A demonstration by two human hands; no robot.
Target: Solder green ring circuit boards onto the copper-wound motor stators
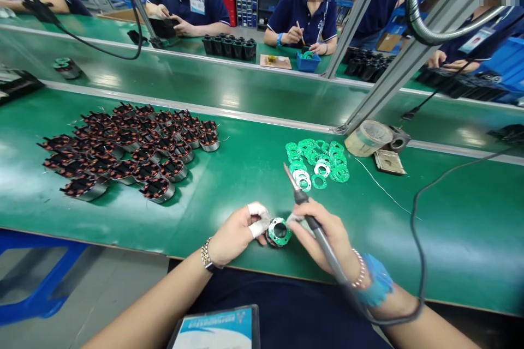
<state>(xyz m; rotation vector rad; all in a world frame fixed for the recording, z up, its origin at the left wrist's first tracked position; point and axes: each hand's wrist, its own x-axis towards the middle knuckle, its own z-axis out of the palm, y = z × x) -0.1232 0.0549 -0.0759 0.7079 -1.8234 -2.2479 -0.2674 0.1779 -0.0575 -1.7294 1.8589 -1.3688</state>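
Head view, looking down at my bench: my left hand (235, 234) is curled almost shut, and its white-wrapped fingertips (257, 219) press against the side of a round copper-wound motor stator topped with a green ring-shaped circuit board (279, 232). The stator sits on the green bench mat (245, 185), close to the front edge and between my hands, with the board's central hole facing up.

My right hand (327, 237) is closed in a pen grip around a grey-handled soldering iron (323, 242). Its long axis runs from my wrist up and to the left, with the pointed metal tip (287, 172) aimed away from me, clear of the board. A black cable (415, 251) curves away from the iron past my right wrist, which wears a blue strap (374, 281).

A gold-and-silver metal watch (207, 255) sits on my left wrist. The print on the blue-and-white badge (215, 330) at my chest is too small to read.

To the left lies a heap of dark wound stators (126, 147); ahead and right, a pile of loose green ring boards (317, 161) and a beige tape roll (368, 138). Beyond a grey aluminium frame post (364, 87), co-workers in navy polo shirts (305, 16) work across the bench.
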